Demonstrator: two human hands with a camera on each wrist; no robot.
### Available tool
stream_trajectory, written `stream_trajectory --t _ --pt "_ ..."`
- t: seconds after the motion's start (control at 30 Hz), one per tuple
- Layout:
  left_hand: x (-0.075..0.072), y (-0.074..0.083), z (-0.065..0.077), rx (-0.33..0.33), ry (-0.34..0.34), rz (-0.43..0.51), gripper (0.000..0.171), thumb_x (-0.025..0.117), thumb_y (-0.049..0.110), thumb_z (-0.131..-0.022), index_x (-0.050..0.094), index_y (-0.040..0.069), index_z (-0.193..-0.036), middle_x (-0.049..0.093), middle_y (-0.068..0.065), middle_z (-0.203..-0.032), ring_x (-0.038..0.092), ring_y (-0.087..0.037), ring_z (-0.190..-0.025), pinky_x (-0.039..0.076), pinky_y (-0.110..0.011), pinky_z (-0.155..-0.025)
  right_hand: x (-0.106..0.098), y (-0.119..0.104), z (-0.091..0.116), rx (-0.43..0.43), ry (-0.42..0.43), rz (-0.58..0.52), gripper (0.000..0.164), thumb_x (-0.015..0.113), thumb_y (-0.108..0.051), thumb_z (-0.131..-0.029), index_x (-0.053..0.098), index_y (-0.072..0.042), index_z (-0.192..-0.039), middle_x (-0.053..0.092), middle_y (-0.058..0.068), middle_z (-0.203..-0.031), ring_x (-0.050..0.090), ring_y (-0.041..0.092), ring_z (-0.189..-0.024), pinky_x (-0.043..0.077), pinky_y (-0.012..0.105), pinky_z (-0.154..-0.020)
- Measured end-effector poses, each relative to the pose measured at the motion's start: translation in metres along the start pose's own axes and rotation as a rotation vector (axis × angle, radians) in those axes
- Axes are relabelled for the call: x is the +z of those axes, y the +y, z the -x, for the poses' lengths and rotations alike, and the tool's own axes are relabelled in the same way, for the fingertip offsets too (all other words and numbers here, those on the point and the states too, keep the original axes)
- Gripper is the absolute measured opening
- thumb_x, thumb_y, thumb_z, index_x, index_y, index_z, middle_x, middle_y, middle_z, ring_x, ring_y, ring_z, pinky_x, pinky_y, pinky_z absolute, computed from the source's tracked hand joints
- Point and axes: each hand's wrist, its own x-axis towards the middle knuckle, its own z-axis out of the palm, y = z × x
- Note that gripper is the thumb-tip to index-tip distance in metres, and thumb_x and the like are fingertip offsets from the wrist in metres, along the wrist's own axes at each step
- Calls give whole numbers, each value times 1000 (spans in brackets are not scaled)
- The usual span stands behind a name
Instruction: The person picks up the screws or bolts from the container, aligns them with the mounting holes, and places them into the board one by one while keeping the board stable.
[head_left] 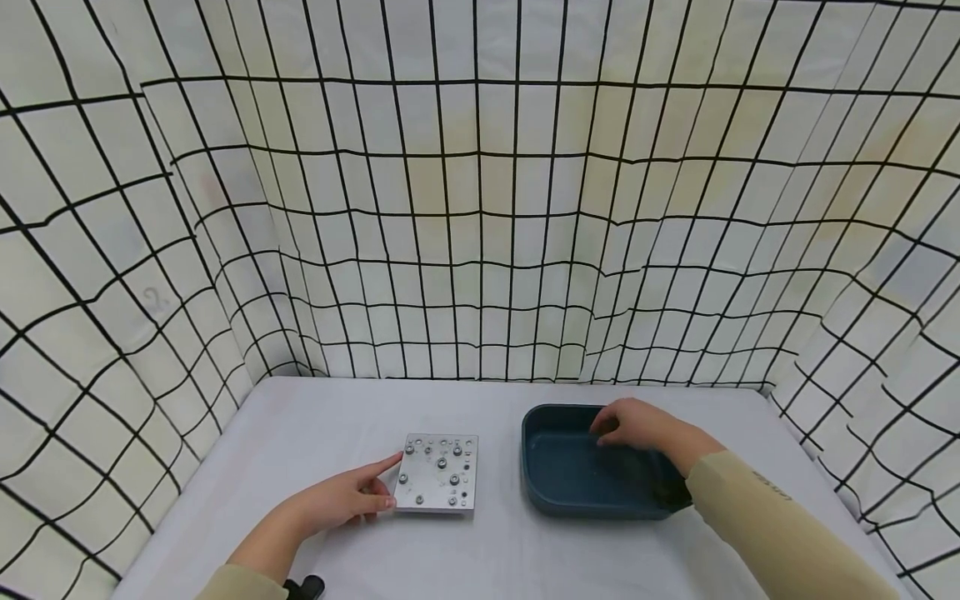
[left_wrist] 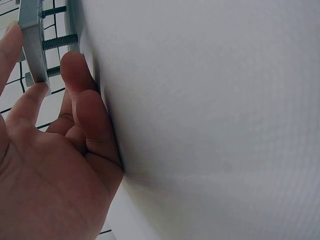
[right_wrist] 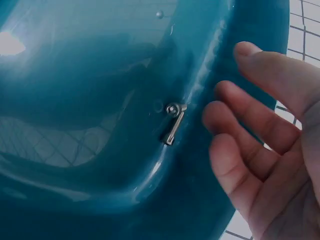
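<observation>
A square metal plate (head_left: 435, 473) with several screws in it lies left of the table's middle. My left hand (head_left: 347, 497) holds its left edge, the index finger at the side and the thumb at the near corner. In the left wrist view, threaded screw ends (left_wrist: 60, 42) stick out beneath the plate. My right hand (head_left: 636, 423) reaches into a dark teal tray (head_left: 592, 508), fingers loosely bent with nothing between them. Below its fingertips, in the right wrist view, two small screws (right_wrist: 175, 125) lie at the tray's inner edge, apart from the hand.
The tray and plate stand on a white-covered table (head_left: 337, 417). Black wire grid (head_left: 480, 250) with white sheeting behind it encloses the back and both sides. A small black object (head_left: 306, 587) sits by the left sleeve at the front.
</observation>
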Motion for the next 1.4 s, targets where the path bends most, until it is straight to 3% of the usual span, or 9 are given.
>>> stream_trajectory --t 0.5,0.73,0.9,1.4 --pt "0 5 3 15 -2 -5 80 75 32 -88 35 14 -155 58 -5 -94 53 -21 -76 43 -32 -65 3 6 0 59 -66 108 21 77 -14 -86 73 -12 -106 67 -2 -100 62 16 -91 51 41 -84" --pt "0 4 3 23 -9 -1 79 75 30 -89 35 13 -155 58 -5 -95 53 -21 -76 43 -32 -65 5 6 -2 117 -115 104 21 76 -10 -87 73 -12 -108 67 0 -103 62 18 -95 50 43 -87" --pt "0 5 3 13 -5 -1 79 75 31 -88 35 14 -155 58 -5 -95 53 -21 -76 43 -31 -65 5 3 -3 105 -140 128 21 75 -8 -87 73 -9 -108 68 2 -104 63 21 -96 51 45 -87" --pt "-1 4 2 18 -10 5 80 75 30 -89 34 13 -155 58 -5 -94 53 -21 -76 43 -32 -65 9 5 -8 123 -133 135 14 77 -5 -85 72 -14 -92 64 -2 -89 58 16 -81 51 41 -79"
